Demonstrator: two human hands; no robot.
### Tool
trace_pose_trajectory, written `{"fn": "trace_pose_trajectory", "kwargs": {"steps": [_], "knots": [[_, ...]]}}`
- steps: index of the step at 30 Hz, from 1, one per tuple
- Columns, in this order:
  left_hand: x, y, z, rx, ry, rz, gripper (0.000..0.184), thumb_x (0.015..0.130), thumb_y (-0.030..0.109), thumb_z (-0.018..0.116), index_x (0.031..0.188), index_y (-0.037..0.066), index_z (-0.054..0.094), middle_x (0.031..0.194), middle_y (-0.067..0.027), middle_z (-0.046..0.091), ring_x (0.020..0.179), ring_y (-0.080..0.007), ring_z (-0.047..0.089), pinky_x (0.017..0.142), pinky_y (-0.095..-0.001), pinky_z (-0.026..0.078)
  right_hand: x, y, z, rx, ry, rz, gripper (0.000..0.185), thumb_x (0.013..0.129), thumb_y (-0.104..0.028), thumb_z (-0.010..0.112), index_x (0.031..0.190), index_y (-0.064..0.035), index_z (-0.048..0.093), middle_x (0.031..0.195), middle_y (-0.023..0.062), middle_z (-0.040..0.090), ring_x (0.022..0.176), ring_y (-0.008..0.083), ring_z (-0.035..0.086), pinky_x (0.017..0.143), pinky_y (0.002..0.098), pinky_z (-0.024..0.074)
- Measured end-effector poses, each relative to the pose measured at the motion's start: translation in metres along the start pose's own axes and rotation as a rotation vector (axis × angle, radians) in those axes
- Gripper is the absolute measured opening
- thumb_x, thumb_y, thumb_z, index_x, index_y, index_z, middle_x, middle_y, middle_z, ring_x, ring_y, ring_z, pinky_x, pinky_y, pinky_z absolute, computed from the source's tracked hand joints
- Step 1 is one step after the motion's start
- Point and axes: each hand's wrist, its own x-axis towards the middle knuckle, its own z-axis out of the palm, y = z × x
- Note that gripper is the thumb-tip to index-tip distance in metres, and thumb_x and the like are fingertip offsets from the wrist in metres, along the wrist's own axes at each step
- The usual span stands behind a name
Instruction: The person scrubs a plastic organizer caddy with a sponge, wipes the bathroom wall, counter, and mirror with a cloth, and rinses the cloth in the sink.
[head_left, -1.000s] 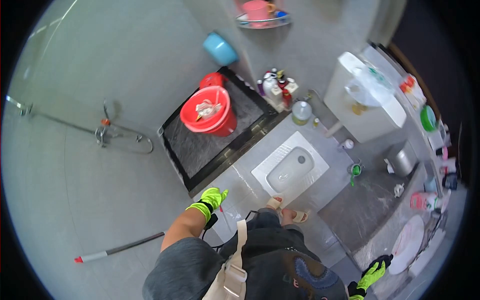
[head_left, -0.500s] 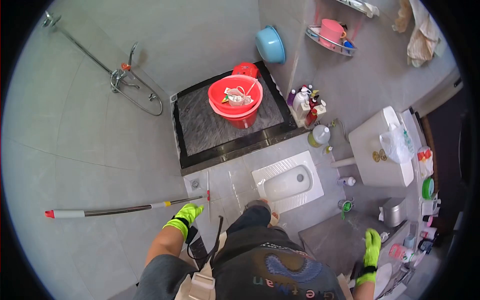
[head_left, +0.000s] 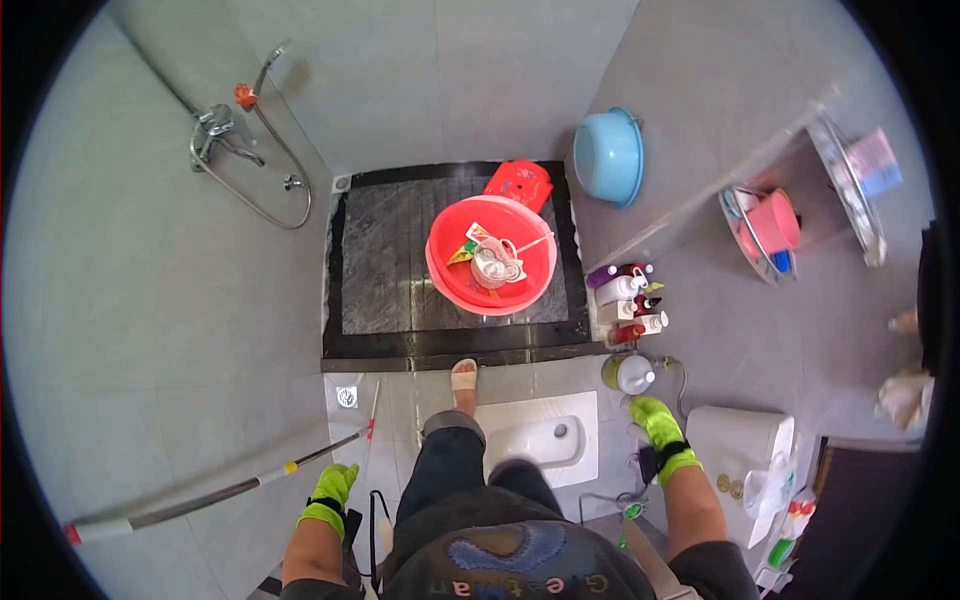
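Both hands wear yellow-green gloves with black wrist straps. My left hand hangs at the lower left, its fingers loosely together, close to the pole that leans there with a squeegee head. My right hand reaches forward on the right, just below a large clear jug with yellow-green liquid; whether its fingers touch anything is hard to make out. Ahead, a red basin and bucket with a mesh item and packets inside stand on the dark marble floor.
A squat toilet lies before my legs. Bottles line the right corner. A blue basin hangs on the wall, near corner shelves. The white cistern is at right, a shower mixer at left.
The view has swung right and forward, with one foot now near the marble ledge. My right hand has moved from the counter side up towards the jug. My left hand stays low by the pole.
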Motion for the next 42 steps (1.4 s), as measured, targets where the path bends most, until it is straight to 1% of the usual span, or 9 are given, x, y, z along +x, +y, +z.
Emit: {"fn": "trace_pose_trajectory", "kwargs": {"steps": [5,6,11,18,24,26,34,36,42], "knots": [[0.047,0.032,-0.023,-0.42,0.091,-0.032,0.051,0.091,0.049,0.065,0.106,0.0,0.071,0.093,-0.0158,0.072,0.088,-0.0321,0.065,0.08,-0.0399,0.049,0.161,-0.066,0.043,-1.084,-0.14,-0.637,0.021,0.093,-0.021,0.059,0.104,-0.0099,0.072,0.102,0.0113,0.073,0.1,0.0314,0.067,0.085,0.0354,0.0531],[0.048,0.037,-0.025,-0.415,0.088,-0.062,0.051,0.091,0.049,0.065,0.106,0.0,0.071,0.094,-0.016,0.072,0.089,-0.0321,0.065,0.081,-0.04,0.049,0.179,-0.092,0.051,-0.524,-0.316,-0.339,0.029,0.093,-0.026,0.064,0.115,-0.0072,0.069,0.11,0.0126,0.072,0.103,0.0288,0.066,0.088,0.0342,0.0513],[0.036,0.098,-0.052,-0.392,0.084,-0.194,0.051,0.091,0.049,0.065,0.105,0.0,0.071,0.096,-0.0168,0.072,0.092,-0.0321,0.065,0.084,-0.0403,0.049,0.27,-0.193,0.095,-0.332,-0.17,0.064,0.056,0.09,-0.036,0.072,0.136,-0.0079,0.054,0.101,0.013,0.066,0.091,0.021,0.062,0.078,0.0327,0.0516],[-0.066,0.055,0.128,-0.272,-0.236,-0.666,0.042,0.092,0.045,0.064,0.105,0.005,0.072,0.098,-0.0191,0.072,0.093,-0.0328,0.07,0.081,-0.0427,0.05,0.493,-0.23,0.164,-0.526,-0.262,-0.083,0.076,0.089,-0.041,0.073,0.14,0.0082,0.045,0.112,0.016,0.063,0.089,0.0211,0.059,0.078,0.0326,0.0515],[-0.034,0.29,0.078,-0.378,-0.235,-0.77,0.045,0.092,0.046,0.064,0.106,0.005,0.072,0.1,-0.0198,0.071,0.096,-0.0334,0.069,0.082,-0.0429,0.05,0.652,-0.202,0.236,-0.602,-0.277,-0.001,0.097,0.08,-0.058,0.076,0.142,0.0092,0.043,0.121,0.0175,0.064,0.111,0.0264,0.059,0.098,0.0345,0.0442],[-0.003,0.353,0.055,-0.432,-0.197,-0.738,0.045,0.091,0.047,0.063,0.106,0.005,0.072,0.101,-0.0201,0.071,0.097,-0.0336,0.068,0.083,-0.043,0.05,0.687,-0.167,0.255,-0.479,-0.218,-0.19,0.085,0.082,-0.059,0.073,0.134,0.0049,0.053,0.089,0.0075,0.061,0.067,0.0153,0.051,0.061,0.0292,0.0433],[0.071,0.469,0.024,-0.537,-0.173,-0.754,0.049,0.09,0.05,0.063,0.107,0.005,0.072,0.104,-0.0211,0.07,0.1,-0.0344,0.067,0.085,-0.0433,0.05,0.768,-0.126,0.3,-0.246,-0.28,0.201,0.077,0.08,-0.073,0.066,0.128,-0.0128,0.058,0.11,0.0032,0.058,0.098,0.0186,0.055,0.085,0.0411,0.0483],[0.081,0.479,0.02,-0.548,-0.179,-0.779,0.049,0.09,0.05,0.062,0.107,0.005,0.072,0.104,-0.0213,0.07,0.101,-0.0346,0.067,0.086,-0.0434,0.049,0.756,-0.14,0.32,-0.03,-0.216,0.252,0.074,0.078,-0.069,0.071,0.123,-0.011,0.059,0.1,-0.0003,0.062,0.078,0.0153,0.057,0.063,0.0282,0.0465],[0.071,0.489,0.024,-0.584,-0.215,-0.835,0.052,0.09,0.052,0.062,0.108,0.005,0.072,0.106,-0.022,0.07,0.103,-0.0352,0.066,0.087,-0.0437,0.049,0.8,-0.124,0.335,0.472,-0.303,0.212,0.073,0.077,-0.037,0.086,0.134,-0.0053,0.054,0.13,0.0127,0.061,0.114,0.028,0.062,0.092,0.0464,0.0563]]}}
